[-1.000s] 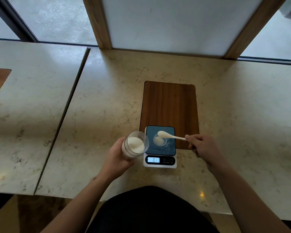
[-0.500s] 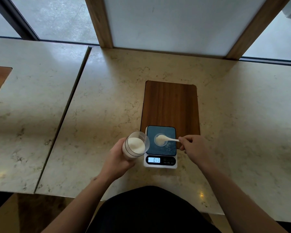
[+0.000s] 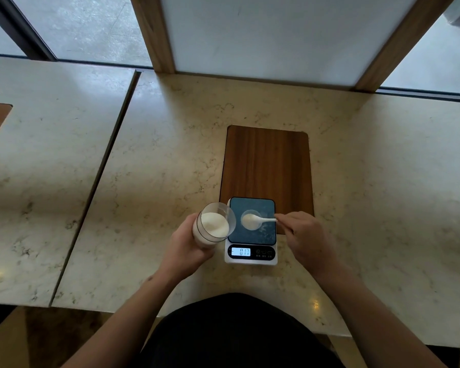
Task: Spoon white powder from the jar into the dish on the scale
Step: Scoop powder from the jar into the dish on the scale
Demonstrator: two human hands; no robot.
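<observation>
A small kitchen scale (image 3: 251,252) with a dark weighing plate and a lit display sits on the marble counter. A small clear dish (image 3: 253,227) stands on the plate. My left hand (image 3: 185,247) grips a clear jar (image 3: 213,226) of white powder, tilted toward the scale just left of it. My right hand (image 3: 307,239) pinches the handle of a white spoon (image 3: 255,219), whose bowl holds powder and rests right over the dish.
A dark wooden board (image 3: 267,168) is set into the marble counter (image 3: 170,160) behind the scale. A seam splits the counter on the left. A wall panel with wooden posts and windows runs along the back edge.
My right hand has drawn the spoon left and slightly nearer, so its bowl now sits low over the dish. The jar in my left hand has barely moved.
</observation>
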